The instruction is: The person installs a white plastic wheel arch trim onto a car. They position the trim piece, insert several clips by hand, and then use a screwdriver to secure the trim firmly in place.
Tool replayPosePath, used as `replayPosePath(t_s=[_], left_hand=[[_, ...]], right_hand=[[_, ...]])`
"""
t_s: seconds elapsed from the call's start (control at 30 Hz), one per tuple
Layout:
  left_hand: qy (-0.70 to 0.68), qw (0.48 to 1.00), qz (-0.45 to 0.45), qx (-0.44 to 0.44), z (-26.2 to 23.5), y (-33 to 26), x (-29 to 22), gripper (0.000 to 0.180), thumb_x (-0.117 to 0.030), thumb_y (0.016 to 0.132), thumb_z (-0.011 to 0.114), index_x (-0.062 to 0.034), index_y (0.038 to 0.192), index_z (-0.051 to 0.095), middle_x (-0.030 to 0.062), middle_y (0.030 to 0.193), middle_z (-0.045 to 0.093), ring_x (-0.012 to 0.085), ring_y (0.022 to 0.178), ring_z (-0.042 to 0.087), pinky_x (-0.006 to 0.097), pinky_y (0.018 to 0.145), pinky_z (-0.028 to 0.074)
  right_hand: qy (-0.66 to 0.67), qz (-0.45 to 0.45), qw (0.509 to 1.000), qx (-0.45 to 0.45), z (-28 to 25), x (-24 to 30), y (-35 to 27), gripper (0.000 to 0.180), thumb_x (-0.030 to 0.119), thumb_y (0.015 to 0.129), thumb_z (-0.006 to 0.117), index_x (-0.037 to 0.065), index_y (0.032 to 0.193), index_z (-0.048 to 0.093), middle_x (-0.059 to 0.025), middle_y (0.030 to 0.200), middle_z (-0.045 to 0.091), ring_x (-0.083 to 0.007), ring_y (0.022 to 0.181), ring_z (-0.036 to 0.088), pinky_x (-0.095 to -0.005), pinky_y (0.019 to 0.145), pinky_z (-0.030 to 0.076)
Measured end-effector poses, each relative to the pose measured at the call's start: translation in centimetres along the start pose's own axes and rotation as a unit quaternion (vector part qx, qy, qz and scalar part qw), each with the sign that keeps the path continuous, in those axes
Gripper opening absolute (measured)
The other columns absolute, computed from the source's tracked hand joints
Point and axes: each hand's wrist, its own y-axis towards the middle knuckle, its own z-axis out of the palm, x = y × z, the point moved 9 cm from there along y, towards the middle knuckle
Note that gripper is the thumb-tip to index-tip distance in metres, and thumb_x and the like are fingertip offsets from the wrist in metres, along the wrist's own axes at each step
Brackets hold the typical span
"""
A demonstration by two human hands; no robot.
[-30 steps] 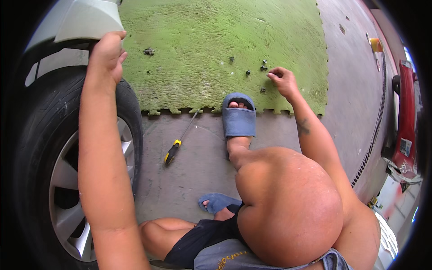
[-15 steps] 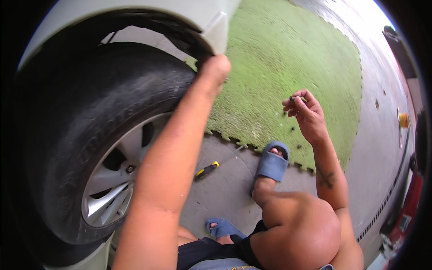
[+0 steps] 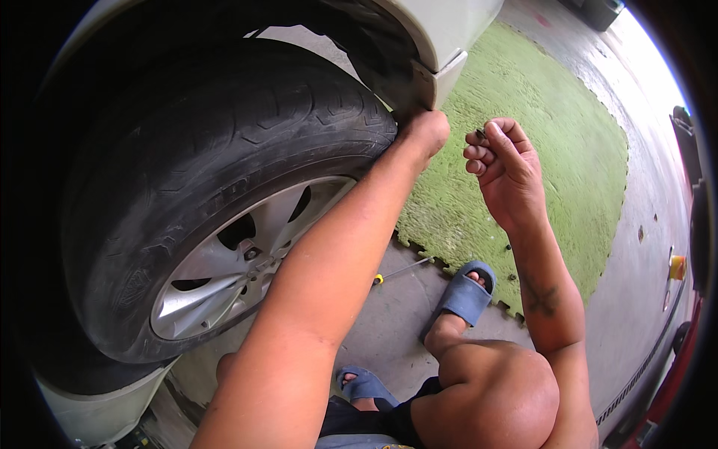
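My left hand (image 3: 426, 135) reaches past the wheel to the lower corner of the white bumper edge (image 3: 450, 76) at the wheel arch. Its fingers are hidden behind that corner, so their grip does not show. Above the green mat, my right hand (image 3: 512, 168) pinches a small dark fastener (image 3: 481, 135), like a plastic clip, between thumb and fingertips. The black tyre (image 3: 187, 142) with its silver alloy rim (image 3: 262, 224) stands at the left, partly covered by my left forearm.
A green foam mat (image 3: 561, 157) with a jigsaw edge lies beyond my feet. A screwdriver (image 3: 378, 280) with a yellow-black handle rests on the grey floor, mostly behind my left arm. Small dark pieces (image 3: 508, 247) lie on the mat near my blue sandal (image 3: 467, 299).
The view has shifted, so wheel and bumper sit further right. My right hand has come nearer the bumper corner with the fastener. My left hand stays at the corner.
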Motion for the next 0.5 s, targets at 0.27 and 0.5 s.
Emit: replayPosePath(t_s=[0.27,0.5], left_hand=[[0.0,1.0,-0.006,-0.007,-0.5,-1.0,-0.6,0.052,-0.024,0.094,0.056,0.0081,0.136,0.058,0.0236,0.135,0.064,0.0286,0.125,0.061,0.041,0.099,0.051],[0.073,0.987,0.083,0.115,2.8,4.2,1.7,0.049,-0.021,0.098,0.049,-0.0006,0.141,0.059,0.0262,0.14,0.062,0.0341,0.129,0.061,0.045,0.104,0.049]], right_hand=[[-0.086,0.028,0.996,0.004,3.4,1.9,-1.1,0.02,0.018,0.106,0.062,0.0,0.115,0.065,-0.0085,0.1,0.07,-0.013,0.085,0.066,-0.028,0.075,0.054],[-0.405,0.094,0.909,0.012,7.9,2.5,-0.3,0.026,0.024,0.104,0.067,0.0,0.112,0.066,-0.0054,0.089,0.069,-0.0112,0.073,0.067,-0.026,0.063,0.054]])
